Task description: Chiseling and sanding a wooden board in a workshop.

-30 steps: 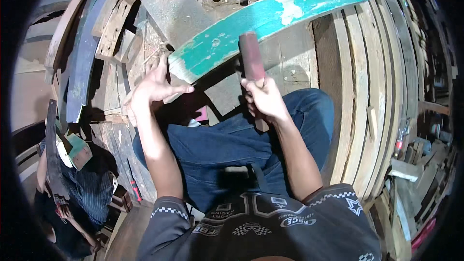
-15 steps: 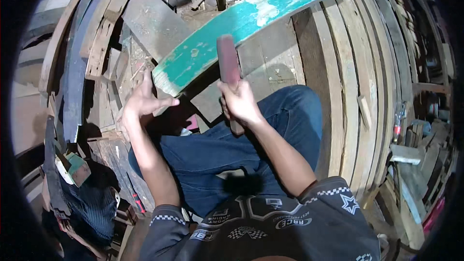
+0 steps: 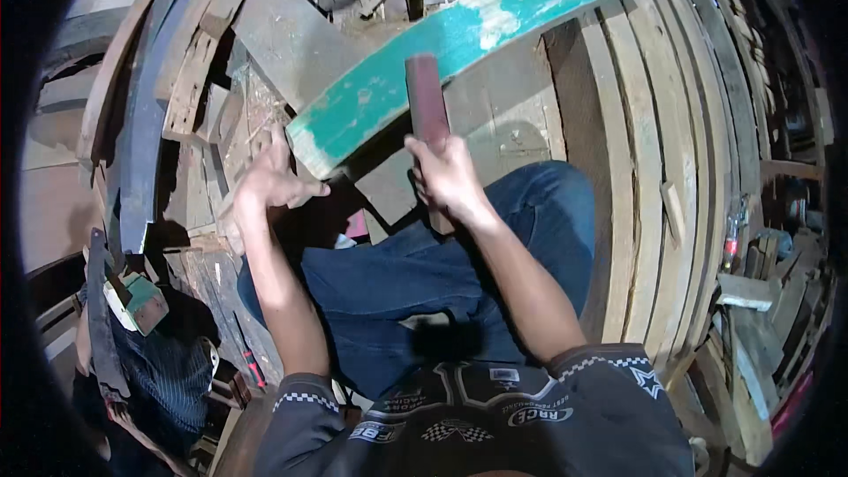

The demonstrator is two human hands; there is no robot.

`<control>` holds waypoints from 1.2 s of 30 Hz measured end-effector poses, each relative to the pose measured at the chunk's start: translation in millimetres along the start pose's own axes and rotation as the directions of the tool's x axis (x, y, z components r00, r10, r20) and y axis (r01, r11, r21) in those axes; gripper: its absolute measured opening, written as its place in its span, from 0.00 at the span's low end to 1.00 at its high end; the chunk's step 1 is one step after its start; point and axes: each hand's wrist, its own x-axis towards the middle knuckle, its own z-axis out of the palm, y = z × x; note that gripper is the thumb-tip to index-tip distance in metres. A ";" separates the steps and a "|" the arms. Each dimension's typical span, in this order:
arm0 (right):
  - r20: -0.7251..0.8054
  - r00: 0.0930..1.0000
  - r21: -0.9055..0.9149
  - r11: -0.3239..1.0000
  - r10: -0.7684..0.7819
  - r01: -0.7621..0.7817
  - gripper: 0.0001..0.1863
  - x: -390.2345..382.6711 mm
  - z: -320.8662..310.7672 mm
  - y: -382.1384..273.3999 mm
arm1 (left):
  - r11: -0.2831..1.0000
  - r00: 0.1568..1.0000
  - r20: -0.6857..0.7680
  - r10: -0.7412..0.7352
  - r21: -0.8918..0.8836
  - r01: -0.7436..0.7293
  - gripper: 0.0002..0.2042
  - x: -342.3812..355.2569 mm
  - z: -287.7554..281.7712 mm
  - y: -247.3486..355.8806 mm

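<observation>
A curved plank (image 3: pixel 389 79) with worn turquoise paint lies slantwise ahead of me, its near end at the left. My left hand (image 3: pixel 269 181) is at that end, fingers and thumb spread, the fingertips up against or just beside its edge; contact is hard to tell. My right hand (image 3: pixel 446 177) is wrapped round the lower part of a reddish-brown wooden bat (image 3: pixel 427 97). The bat points away from me, and its upper end overlaps the plank's near edge in view. Whether the two touch cannot be told.
Long wooden planks (image 3: pixel 649 168) run along my right, with a small offcut (image 3: pixel 673 212) on them. A grey board (image 3: pixel 291 44) lies beyond the plank. At lower left are a red-handled tool (image 3: pixel 254 369) and another person's arm (image 3: pixel 146 433) by a dark saw-like blade (image 3: pixel 104 327).
The bat has moved slightly away from me relative to the plank, and its blur is gone. My left hand stays by the plank's end. The whole view has shifted a little to the right.
</observation>
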 end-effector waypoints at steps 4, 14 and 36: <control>0.045 0.995 0.182 0.979 0.087 -0.094 0.19 -10.6 -1.6 8.0 | 0.988 0.989 -0.138 0.059 0.150 -0.038 0.66 1.8 14.4 -6.2; 0.083 0.991 0.236 0.965 0.100 -0.118 0.16 -11.1 1.8 8.0 | 0.998 0.994 -0.101 0.041 0.055 -0.036 0.58 4.1 9.1 -5.2; 0.088 0.995 0.241 0.969 0.037 -0.057 0.12 -18.0 2.1 32.9 | 0.993 1.000 0.011 -0.022 0.120 0.020 0.70 2.7 6.1 -0.4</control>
